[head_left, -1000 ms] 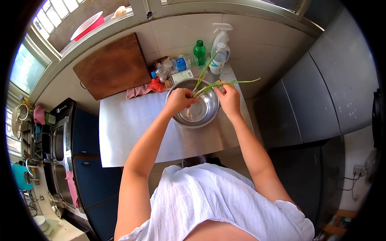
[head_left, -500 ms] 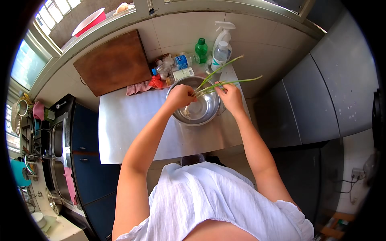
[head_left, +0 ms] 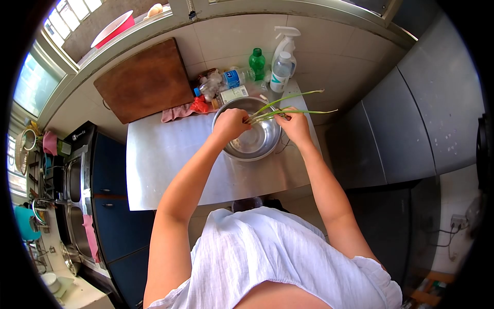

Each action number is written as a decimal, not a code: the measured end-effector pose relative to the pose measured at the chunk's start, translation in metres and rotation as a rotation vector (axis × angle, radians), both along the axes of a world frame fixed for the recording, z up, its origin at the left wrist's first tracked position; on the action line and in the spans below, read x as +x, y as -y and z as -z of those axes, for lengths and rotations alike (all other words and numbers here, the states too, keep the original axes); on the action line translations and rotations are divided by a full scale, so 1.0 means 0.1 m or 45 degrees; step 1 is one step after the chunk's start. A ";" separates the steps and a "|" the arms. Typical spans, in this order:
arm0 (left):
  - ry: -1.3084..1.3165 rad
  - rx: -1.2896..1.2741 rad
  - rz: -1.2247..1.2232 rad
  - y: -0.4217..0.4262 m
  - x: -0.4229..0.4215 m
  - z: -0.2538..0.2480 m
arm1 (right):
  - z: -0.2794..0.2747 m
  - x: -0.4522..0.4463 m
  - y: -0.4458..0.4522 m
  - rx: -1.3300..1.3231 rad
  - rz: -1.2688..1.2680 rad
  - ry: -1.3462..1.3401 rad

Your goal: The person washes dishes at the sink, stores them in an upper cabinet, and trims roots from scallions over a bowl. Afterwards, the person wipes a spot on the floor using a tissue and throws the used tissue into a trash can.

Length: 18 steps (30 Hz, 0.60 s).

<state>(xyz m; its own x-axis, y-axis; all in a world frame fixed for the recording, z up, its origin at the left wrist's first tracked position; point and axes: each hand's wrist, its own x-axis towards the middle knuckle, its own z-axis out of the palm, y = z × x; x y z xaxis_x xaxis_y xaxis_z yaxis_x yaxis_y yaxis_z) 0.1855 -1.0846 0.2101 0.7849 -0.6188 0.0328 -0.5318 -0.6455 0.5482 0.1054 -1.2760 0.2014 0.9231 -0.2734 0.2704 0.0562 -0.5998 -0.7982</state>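
Several green onions [head_left: 267, 107] stretch across a round metal bowl [head_left: 251, 155], their green tips pointing right past its rim. My left hand [head_left: 231, 124] is closed round their pale root end, over the bowl's left side. At the bowl's right rim, my right hand [head_left: 294, 124] pinches the green onions partway along the stalks. The roots are mostly hidden by my left hand. The bowl rests on a stainless steel table [head_left: 170, 165].
A wooden cutting board [head_left: 144, 80] leans on the wall at the back left. Behind the bowl stand a green bottle [head_left: 257, 64], a clear bottle [head_left: 281, 72] and a white spray bottle [head_left: 286, 46]. A red bag [head_left: 199, 105] lies near a pink cloth [head_left: 176, 113].
The green tips have swung lower and towards me. My right hand has shifted slightly down; my left hand stays almost in place, still holding the root end.
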 end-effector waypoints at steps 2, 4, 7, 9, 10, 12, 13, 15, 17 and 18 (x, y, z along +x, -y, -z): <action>0.031 0.031 0.002 0.01 -0.03 -0.03 | 0.01 -0.01 0.00 0.003 0.008 0.009; 0.062 0.062 0.004 0.03 -0.04 -0.04 | 0.05 0.00 0.02 -0.054 0.006 -0.010; 0.048 0.124 -0.010 0.05 -0.05 -0.04 | 0.07 0.00 0.02 -0.056 -0.006 0.011; 0.117 0.189 -0.019 0.05 -0.06 -0.06 | 0.04 -0.02 0.00 -0.022 -0.011 0.010; 0.116 0.189 -0.020 0.05 -0.06 -0.05 | 0.02 -0.02 -0.01 0.012 -0.016 0.011; 0.195 0.131 -0.027 0.05 -0.07 -0.01 | 0.03 -0.02 0.00 0.032 -0.039 0.031; 0.195 0.131 -0.027 0.05 -0.07 -0.02 | 0.04 -0.02 0.00 0.052 -0.061 0.051; 0.127 0.166 -0.058 0.06 -0.07 -0.03 | 0.04 -0.02 0.00 0.043 -0.050 -0.008; 0.107 0.140 -0.058 0.05 -0.07 -0.04 | 0.06 -0.02 0.00 0.034 -0.039 -0.067; 0.088 0.113 -0.058 0.05 -0.07 -0.04 | 0.10 -0.03 0.01 0.082 -0.048 -0.069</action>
<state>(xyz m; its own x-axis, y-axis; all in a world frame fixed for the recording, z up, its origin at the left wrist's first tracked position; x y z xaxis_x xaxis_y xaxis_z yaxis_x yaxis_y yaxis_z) 0.1787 -1.0893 0.2144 0.8102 -0.5852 0.0345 -0.5352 -0.7144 0.4507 0.1028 -1.2766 0.1913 0.9460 -0.2530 0.2027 0.0335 -0.5456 -0.8374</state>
